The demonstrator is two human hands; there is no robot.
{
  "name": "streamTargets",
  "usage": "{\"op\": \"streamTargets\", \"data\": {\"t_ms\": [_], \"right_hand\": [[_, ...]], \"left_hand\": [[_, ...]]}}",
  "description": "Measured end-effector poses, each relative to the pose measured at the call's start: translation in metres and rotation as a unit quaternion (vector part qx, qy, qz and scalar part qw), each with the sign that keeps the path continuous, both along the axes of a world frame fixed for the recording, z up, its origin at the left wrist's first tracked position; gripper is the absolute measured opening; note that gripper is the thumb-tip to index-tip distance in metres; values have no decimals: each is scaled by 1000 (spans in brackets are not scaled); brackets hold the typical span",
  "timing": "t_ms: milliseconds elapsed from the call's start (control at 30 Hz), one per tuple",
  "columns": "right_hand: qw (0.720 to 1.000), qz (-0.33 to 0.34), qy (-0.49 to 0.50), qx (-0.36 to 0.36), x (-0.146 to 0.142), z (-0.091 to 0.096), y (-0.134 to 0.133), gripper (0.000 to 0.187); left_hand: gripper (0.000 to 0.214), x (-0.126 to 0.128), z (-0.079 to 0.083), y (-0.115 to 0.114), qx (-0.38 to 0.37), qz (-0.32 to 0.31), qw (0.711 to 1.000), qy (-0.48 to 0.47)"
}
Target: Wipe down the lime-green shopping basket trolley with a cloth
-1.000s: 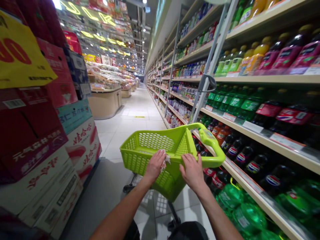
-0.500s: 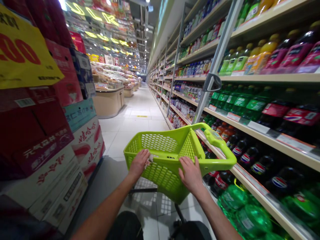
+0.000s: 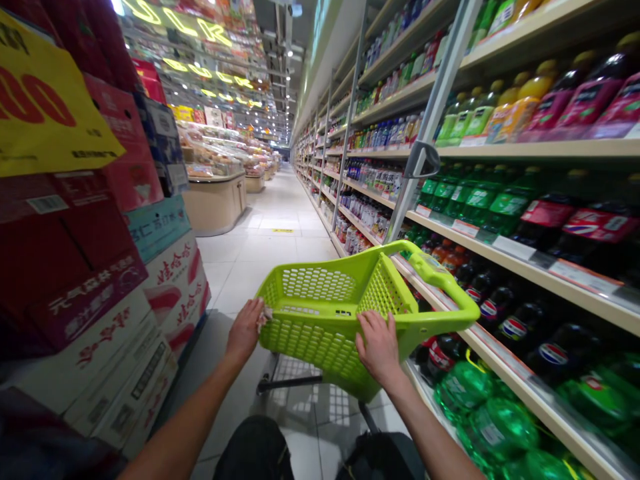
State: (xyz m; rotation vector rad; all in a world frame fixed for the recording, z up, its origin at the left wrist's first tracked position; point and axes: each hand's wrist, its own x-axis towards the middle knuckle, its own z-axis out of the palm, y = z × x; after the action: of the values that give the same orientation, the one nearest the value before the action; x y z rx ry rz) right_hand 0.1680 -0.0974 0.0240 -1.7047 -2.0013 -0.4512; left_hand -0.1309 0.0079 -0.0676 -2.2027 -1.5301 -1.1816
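Observation:
A bright green plastic shopping cart [image 3: 313, 320] with mesh walls stands sideways in front of me, its handle [image 3: 453, 293] to the right. Its basket looks empty. My left hand [image 3: 245, 330] is at the basket's near left corner, fingers closed on a crumpled whitish cloth [image 3: 265, 315] pressed against the rim. My right hand [image 3: 379, 343] grips the near rim towards the handle end, fingers hooked over the top edge and thumb raised at the side.
Shelves of drink bottles [image 3: 500, 193] line the right side, close to the cart handle. Stacked drink cartons [image 3: 173, 270] rise on the left, with a yellow price sign [image 3: 45, 100] above. A tiled aisle [image 3: 280, 250] runs ahead past a wooden display counter [image 3: 213, 207].
My left hand has slid left along the rim with the cloth, to the basket's corner. The cart has shifted slightly right. My right hand keeps its place on the rim.

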Motion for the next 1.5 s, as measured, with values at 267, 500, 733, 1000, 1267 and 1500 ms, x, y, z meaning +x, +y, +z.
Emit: {"op": "streamTargets", "data": {"t_ms": [267, 500, 733, 1000, 1267, 1500], "right_hand": [[1000, -1, 2, -15, -1, 1, 0, 39], [1000, -19, 18, -3, 5, 5, -2, 36], [999, -35, 1, -5, 13, 11, 1, 34], [996, -90, 11, 15, 43, 24, -3, 31], [993, -106, 36, 35, 64, 29, 0, 36], [988, -133, 42, 59, 79, 29, -4, 41]], "left_hand": [[40, 53, 4, -13, 25, -133, 991, 19], [37, 17, -1, 3, 7, 33, 994, -101], [39, 117, 15, -22, 22, -173, 985, 7], [38, 148, 13, -25, 14, -94, 989, -118], [42, 184, 19, -32, 18, -203, 978, -52], [40, 201, 29, -30, -1, -194, 975, -107]]}}
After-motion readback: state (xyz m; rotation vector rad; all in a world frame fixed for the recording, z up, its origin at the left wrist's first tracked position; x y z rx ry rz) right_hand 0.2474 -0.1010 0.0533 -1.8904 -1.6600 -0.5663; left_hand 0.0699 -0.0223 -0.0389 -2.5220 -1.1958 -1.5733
